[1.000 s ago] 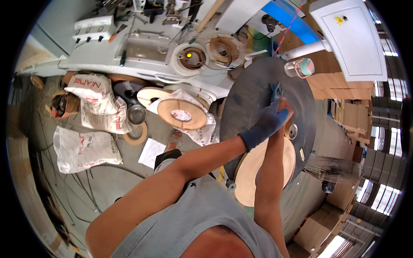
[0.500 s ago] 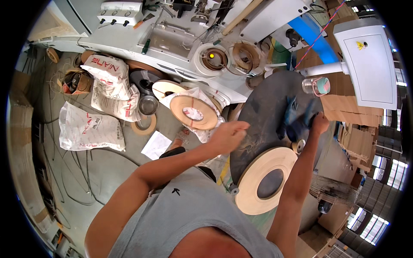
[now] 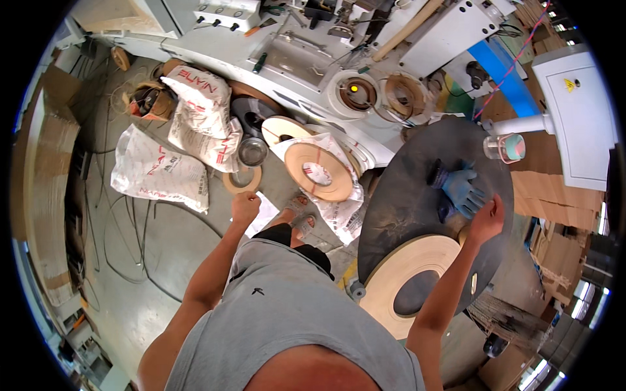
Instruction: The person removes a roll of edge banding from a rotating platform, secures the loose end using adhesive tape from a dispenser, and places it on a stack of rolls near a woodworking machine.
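My left hand (image 3: 246, 208) is closed in a loose fist, out over the floor near a sheet of white paper (image 3: 263, 215); nothing shows in it. Above the right edge of a round black tabletop (image 3: 398, 202), my right hand (image 3: 487, 221) has its fingers loosely curled, thumb apart, and holds nothing visible. Just beyond its fingertips lies a blue work glove (image 3: 462, 190) with a dark cuff, and a second dark-blue glove piece (image 3: 446, 210) shows beside it. A wide flat roll of cream strip (image 3: 378, 287) rests on the near part of the tabletop, partly hidden by my right forearm.
A clear jar with a green lid (image 3: 504, 148) stands at the tabletop's far right edge. White printed sacks (image 3: 163, 169) lie on the floor at left. More strip rolls (image 3: 319, 171) lean against the machine bench (image 3: 287, 65). A fan (image 3: 512, 316) is at lower right.
My right hand has let go of the blue gloves, which now lie on the tabletop. My left hand has swung left, away from the table. The whole view has shifted.
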Action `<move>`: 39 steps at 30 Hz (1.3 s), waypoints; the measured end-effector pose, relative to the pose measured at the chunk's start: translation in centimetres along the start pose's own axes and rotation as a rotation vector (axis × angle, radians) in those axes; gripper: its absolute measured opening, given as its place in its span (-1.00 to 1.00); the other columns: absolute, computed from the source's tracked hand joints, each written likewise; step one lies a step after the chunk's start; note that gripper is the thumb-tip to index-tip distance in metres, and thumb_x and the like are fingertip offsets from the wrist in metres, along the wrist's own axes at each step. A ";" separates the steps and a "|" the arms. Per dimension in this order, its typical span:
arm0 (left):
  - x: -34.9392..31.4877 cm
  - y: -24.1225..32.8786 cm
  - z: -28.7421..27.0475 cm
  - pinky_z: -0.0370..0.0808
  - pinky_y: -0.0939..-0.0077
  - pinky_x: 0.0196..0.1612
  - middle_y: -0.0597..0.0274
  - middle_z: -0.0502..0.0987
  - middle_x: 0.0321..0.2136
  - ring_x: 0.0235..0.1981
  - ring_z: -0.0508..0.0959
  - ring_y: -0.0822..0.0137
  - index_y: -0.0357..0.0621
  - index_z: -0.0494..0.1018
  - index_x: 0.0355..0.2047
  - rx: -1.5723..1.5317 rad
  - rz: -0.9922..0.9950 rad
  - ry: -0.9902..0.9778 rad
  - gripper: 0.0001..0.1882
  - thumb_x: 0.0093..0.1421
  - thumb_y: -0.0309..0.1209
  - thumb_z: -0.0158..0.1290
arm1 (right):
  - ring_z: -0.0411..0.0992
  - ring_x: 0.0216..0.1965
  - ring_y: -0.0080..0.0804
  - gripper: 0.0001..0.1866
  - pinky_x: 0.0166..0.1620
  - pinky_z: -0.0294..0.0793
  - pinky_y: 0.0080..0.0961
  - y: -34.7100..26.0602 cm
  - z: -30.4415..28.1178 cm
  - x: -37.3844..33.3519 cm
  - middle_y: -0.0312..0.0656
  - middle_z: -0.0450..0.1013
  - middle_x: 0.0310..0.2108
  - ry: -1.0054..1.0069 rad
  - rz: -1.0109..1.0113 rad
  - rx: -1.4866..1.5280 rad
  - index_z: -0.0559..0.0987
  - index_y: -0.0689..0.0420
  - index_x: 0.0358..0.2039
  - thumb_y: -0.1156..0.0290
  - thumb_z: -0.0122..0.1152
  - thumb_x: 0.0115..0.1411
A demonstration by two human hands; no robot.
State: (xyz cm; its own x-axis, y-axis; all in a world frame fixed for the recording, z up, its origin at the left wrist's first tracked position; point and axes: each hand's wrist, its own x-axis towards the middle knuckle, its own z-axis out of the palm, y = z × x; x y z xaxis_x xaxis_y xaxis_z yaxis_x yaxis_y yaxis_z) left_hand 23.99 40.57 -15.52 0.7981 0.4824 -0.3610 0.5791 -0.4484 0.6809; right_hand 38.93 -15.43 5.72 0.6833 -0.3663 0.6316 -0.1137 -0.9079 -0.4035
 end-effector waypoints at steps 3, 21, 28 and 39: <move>0.0 -2.6 0.0 0.48 0.29 -0.52 0.04 0.51 -0.74 -0.67 0.58 0.25 -0.34 0.56 -0.60 0.224 0.080 0.034 -0.74 0.02 -0.33 0.11 | 0.53 -0.33 -0.46 -0.81 -0.26 0.50 -0.54 -2.7 -1.6 -2.8 -0.13 0.57 -0.31 -0.153 0.146 0.326 0.63 0.27 -0.19 0.59 0.11 0.22; 25.9 19.9 7.9 0.55 0.28 -0.20 -0.06 0.64 -0.37 -0.32 0.66 0.06 -0.22 0.58 -0.18 -0.110 0.596 -0.196 -0.69 0.05 -0.43 0.06 | 0.47 -0.42 -0.58 -0.83 -0.29 0.46 -0.58 -17.5 13.4 11.0 -0.11 0.56 -0.43 -0.257 0.016 0.460 0.60 0.26 -0.20 0.55 0.20 0.19; 30.0 13.0 7.8 0.49 0.02 -0.29 -0.13 0.58 -0.46 -0.38 0.59 -0.13 -0.20 0.56 -0.28 0.094 0.563 -0.268 -0.76 0.09 -0.38 0.00 | 0.57 -0.27 0.03 -0.64 -0.17 0.53 -0.25 -20.5 30.8 37.7 0.08 0.58 -0.27 0.045 -0.095 0.091 0.62 0.08 -0.07 0.30 0.17 0.12; 36.2 -3.5 0.8 0.51 0.25 -0.16 -0.01 0.61 -0.42 -0.30 0.60 0.01 -0.21 0.59 -0.38 0.145 0.033 -0.280 -0.73 -0.11 -0.43 0.01 | 0.50 -0.06 0.06 -0.50 0.01 0.47 -0.12 -22.4 40.5 43.9 0.17 0.53 -0.14 -0.013 0.103 -0.169 0.51 0.03 0.02 0.21 0.28 0.05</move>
State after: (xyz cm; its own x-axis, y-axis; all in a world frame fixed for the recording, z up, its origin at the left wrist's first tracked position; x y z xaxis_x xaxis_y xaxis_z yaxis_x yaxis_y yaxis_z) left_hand 50.98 58.99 -31.47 0.8198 0.2491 -0.5156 0.5541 -0.5724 0.6044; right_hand 100.67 -2.92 15.66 0.6710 -0.4576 0.5834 -0.3023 -0.8873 -0.3483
